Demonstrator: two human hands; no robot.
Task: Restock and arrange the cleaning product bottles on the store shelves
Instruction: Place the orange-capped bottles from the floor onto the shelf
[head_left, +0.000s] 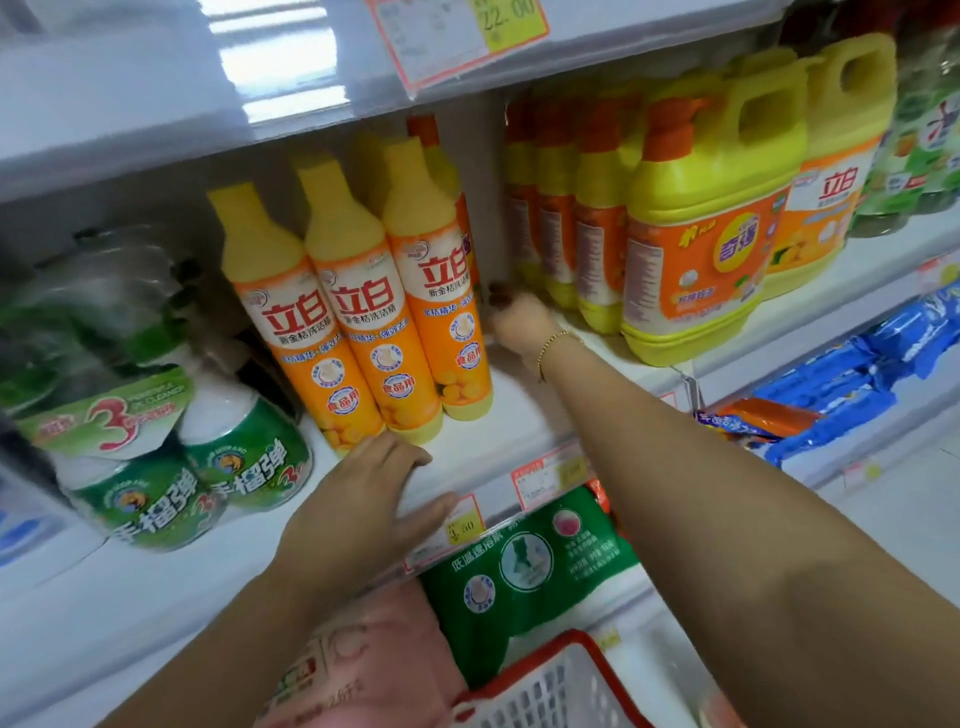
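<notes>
Gold bracelet (553, 345) at the wrist, a person's right hand (519, 322) reaches deep into the gap on a white shelf (519, 415). Its fingers are too blurred to tell whether they grip anything. The left hand (358, 499) lies flat and open on the shelf's front edge, just before a cluster of tall orange-and-yellow dish-soap bottles (363, 322) standing upright to the left of the gap. To its right stand yellow handled jugs (696, 244). The slim bottles look full and fairly heavy, stiff plastic with glossy labels and narrow bases, so likely to tip; a grasp round the body below the tapering shoulder seems safest. The jugs would be heavier and best lifted by their moulded handles. Green cleaner bottles (244, 457) sit farther left, and a red basket (545, 691) waits below.
</notes>
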